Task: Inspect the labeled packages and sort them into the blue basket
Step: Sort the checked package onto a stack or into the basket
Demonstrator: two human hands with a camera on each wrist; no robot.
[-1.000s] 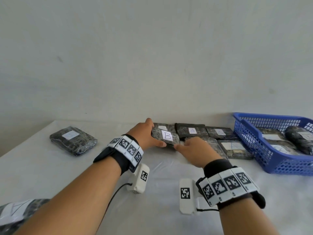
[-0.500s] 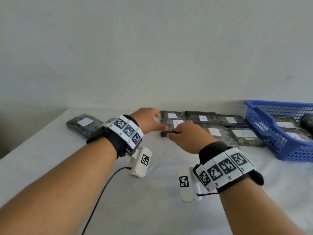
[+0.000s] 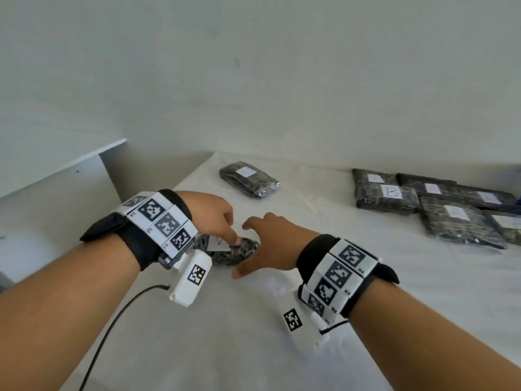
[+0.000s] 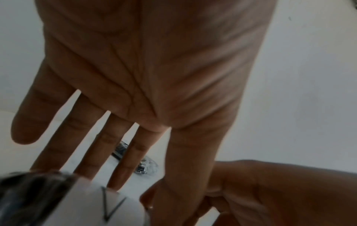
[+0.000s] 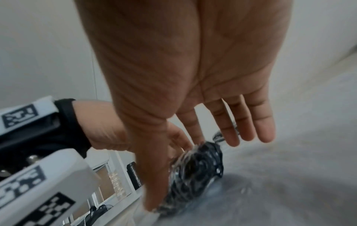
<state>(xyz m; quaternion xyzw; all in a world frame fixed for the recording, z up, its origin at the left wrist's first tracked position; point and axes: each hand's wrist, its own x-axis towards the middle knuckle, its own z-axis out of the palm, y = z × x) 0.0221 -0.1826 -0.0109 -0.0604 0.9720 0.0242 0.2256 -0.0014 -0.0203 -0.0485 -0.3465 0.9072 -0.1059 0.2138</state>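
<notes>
Both hands have come away from the row of packages (image 3: 428,204) at the right to a lone package (image 3: 234,251) lying near the table's (image 3: 366,306) left edge. Left hand (image 3: 215,213) — fingers extended, tips on its white label. Right hand (image 3: 270,244) — fingers spread, thumb against the package's near side. Another package (image 3: 249,179) lies farther back.
</notes>
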